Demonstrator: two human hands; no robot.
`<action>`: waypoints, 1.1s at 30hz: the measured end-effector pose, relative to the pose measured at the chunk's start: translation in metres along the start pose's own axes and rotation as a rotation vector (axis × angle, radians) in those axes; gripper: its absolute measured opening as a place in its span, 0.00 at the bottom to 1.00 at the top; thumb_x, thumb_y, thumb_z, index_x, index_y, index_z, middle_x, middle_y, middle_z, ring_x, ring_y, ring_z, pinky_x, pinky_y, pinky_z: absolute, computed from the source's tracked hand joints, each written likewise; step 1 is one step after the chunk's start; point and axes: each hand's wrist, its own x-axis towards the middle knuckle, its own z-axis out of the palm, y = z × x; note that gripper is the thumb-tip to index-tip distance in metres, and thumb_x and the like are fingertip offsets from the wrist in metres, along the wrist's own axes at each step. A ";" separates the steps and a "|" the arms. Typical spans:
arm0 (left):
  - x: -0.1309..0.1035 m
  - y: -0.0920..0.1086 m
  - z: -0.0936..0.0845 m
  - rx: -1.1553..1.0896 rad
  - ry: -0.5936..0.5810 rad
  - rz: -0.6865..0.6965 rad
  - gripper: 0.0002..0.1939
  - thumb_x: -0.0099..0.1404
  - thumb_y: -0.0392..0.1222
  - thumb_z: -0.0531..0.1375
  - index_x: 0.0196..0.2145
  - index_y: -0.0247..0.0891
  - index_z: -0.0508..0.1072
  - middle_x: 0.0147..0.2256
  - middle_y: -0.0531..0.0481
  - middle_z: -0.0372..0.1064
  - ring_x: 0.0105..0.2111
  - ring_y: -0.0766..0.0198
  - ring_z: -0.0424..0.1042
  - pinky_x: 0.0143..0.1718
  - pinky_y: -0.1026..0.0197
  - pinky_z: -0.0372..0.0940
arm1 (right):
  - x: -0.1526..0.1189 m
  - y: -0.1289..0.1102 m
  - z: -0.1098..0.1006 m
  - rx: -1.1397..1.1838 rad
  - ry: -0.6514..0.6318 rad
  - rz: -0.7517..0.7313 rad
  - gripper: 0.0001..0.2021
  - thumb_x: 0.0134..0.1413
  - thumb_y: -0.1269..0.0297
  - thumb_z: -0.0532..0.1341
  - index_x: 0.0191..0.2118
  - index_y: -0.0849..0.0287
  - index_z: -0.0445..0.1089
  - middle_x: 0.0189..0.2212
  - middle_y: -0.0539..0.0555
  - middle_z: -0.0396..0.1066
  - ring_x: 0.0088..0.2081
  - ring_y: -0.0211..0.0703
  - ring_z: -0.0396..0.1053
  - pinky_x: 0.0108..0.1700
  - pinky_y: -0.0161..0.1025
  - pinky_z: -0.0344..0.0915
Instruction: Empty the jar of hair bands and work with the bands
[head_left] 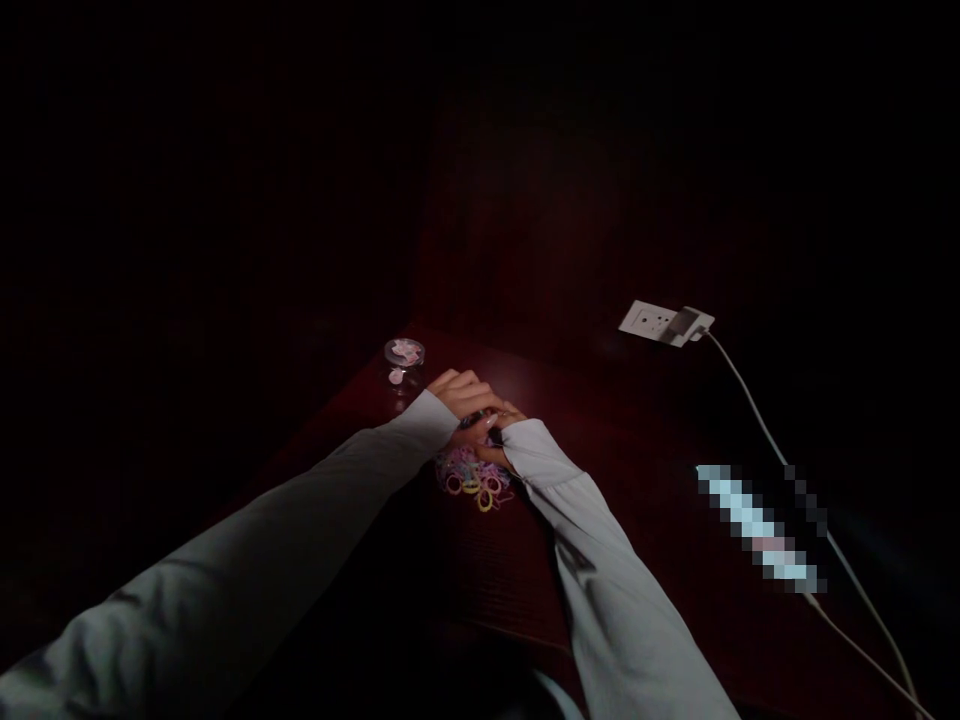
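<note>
A heap of small coloured elastic hair ties [469, 480] lies on a dark red tabletop, with pink, yellow and purple loops showing at its near edge. Over the far side of the heap curves my left hand [466, 395], its fingers stretched side by side toward the right and its thumb apart. From the right comes my right hand [506, 430], thumb pointing left across the hair ties and touching them. The fingertips of both hands overlap, so part of the heap is hidden beneath them. Beyond my left wrist stands a clear jar [403, 372] with a patterned lid.
A white wall socket [646, 320] holds a plugged-in charger [686, 325], from which a white cable [757, 415] runs down the right side. A blurred, lit device [757, 525] lies at the right with a cable at its near end. The surroundings are very dark.
</note>
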 end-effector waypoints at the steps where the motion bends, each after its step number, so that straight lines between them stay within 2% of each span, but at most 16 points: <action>1: 0.000 0.001 -0.001 0.006 -0.006 -0.005 0.17 0.73 0.44 0.49 0.48 0.42 0.75 0.42 0.48 0.76 0.43 0.58 0.66 0.48 0.55 0.56 | -0.001 0.000 0.000 0.034 0.008 0.013 0.08 0.45 0.69 0.70 0.35 0.56 0.79 0.35 0.52 0.73 0.38 0.42 0.67 0.42 0.38 0.63; 5: -0.002 -0.004 -0.001 0.012 0.033 -0.104 0.17 0.73 0.43 0.48 0.47 0.41 0.75 0.42 0.48 0.76 0.44 0.57 0.66 0.47 0.54 0.56 | -0.004 -0.002 -0.008 0.204 0.090 0.066 0.06 0.50 0.68 0.67 0.35 0.54 0.80 0.28 0.50 0.75 0.34 0.41 0.66 0.41 0.37 0.63; 8: -0.004 -0.010 -0.001 -0.019 0.084 -0.226 0.18 0.74 0.43 0.46 0.47 0.41 0.75 0.42 0.48 0.76 0.44 0.57 0.67 0.47 0.54 0.57 | -0.004 -0.003 -0.012 0.312 0.178 0.141 0.07 0.50 0.63 0.67 0.37 0.55 0.81 0.27 0.50 0.77 0.32 0.41 0.66 0.39 0.38 0.62; 11: -0.004 -0.011 0.000 -0.043 0.089 -0.310 0.19 0.75 0.43 0.44 0.48 0.41 0.74 0.42 0.48 0.75 0.44 0.57 0.67 0.47 0.54 0.57 | -0.005 -0.004 -0.014 0.394 0.208 0.155 0.11 0.51 0.57 0.68 0.37 0.56 0.81 0.28 0.52 0.78 0.30 0.41 0.65 0.37 0.38 0.62; 14: -0.003 -0.009 0.001 -0.044 0.049 -0.306 0.19 0.75 0.44 0.44 0.48 0.42 0.74 0.44 0.49 0.75 0.45 0.57 0.67 0.48 0.54 0.57 | -0.008 -0.006 -0.017 0.452 0.204 0.152 0.14 0.52 0.53 0.67 0.40 0.57 0.82 0.29 0.53 0.79 0.29 0.39 0.63 0.35 0.38 0.61; 18: -0.003 -0.008 0.002 -0.019 0.021 -0.304 0.19 0.75 0.45 0.44 0.49 0.43 0.74 0.44 0.49 0.75 0.46 0.57 0.67 0.49 0.54 0.57 | -0.011 -0.007 -0.019 0.493 0.196 0.178 0.15 0.52 0.54 0.67 0.41 0.58 0.82 0.30 0.53 0.79 0.26 0.37 0.62 0.33 0.37 0.60; 24: -0.004 -0.015 0.003 -0.007 0.019 -0.300 0.22 0.76 0.47 0.43 0.43 0.41 0.75 0.41 0.48 0.75 0.42 0.58 0.68 0.47 0.54 0.57 | -0.009 -0.003 -0.015 0.598 0.166 0.182 0.17 0.51 0.54 0.68 0.43 0.59 0.82 0.31 0.54 0.79 0.25 0.36 0.63 0.29 0.35 0.60; 33: -0.005 -0.015 0.003 0.002 0.066 -0.290 0.23 0.76 0.47 0.41 0.43 0.40 0.75 0.38 0.49 0.75 0.39 0.59 0.68 0.45 0.55 0.57 | -0.007 -0.001 -0.008 0.696 0.114 0.171 0.22 0.48 0.50 0.68 0.45 0.59 0.81 0.32 0.55 0.80 0.25 0.36 0.65 0.27 0.35 0.59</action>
